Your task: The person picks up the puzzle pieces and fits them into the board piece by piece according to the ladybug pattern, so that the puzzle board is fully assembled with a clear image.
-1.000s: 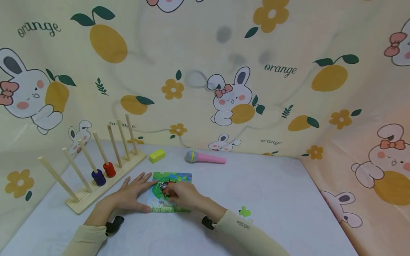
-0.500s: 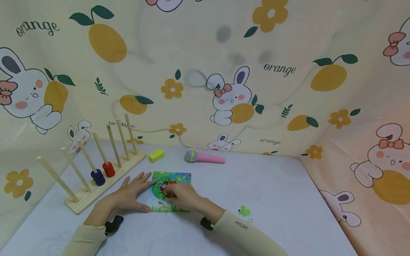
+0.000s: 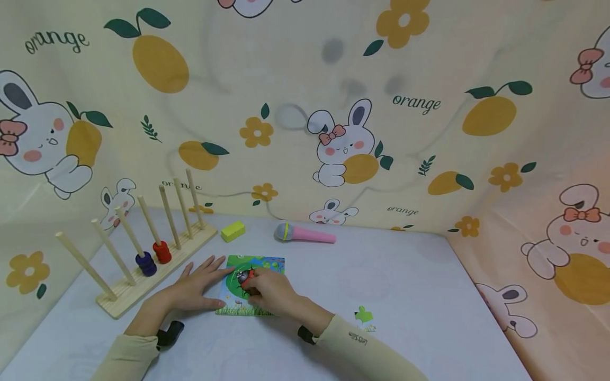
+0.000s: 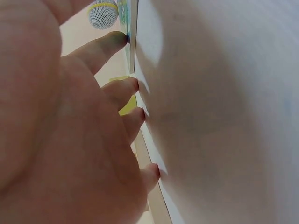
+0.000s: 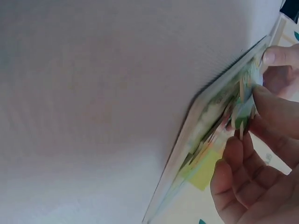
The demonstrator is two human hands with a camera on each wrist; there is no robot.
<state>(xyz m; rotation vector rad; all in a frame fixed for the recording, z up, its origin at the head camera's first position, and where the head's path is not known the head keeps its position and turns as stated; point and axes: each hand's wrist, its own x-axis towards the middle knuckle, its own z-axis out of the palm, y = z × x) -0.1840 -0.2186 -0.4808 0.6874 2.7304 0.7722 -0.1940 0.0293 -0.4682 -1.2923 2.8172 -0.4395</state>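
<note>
A square jigsaw board [image 3: 233,306] with a ladybug picture on a green ground lies flat on the table. Over its middle, the right hand [image 3: 274,290] pinches a small puzzle piece [image 5: 243,114] between thumb and fingers; the piece stands tilted up from the board in the right wrist view. Part of the ladybug [image 3: 245,277] shows beside the fingertips, the rest being covered by the hand. The left hand [image 3: 195,288] lies spread at the board's left side, its index fingertip and thumb at the edge and the other fingertips on the table.
Loose puzzle pieces [image 3: 364,315] lie to the right, beyond the right wrist. A wooden peg rack [image 3: 167,256] with blue and red rings stands at the left. Behind the board are a yellow block [image 3: 233,232] and a pink toy microphone [image 3: 312,235].
The right hand has shifted slightly, and the ladybug's red part beneath its fingers looks different. The board's lower left corner has moved a little left. The left hand stays in place.
</note>
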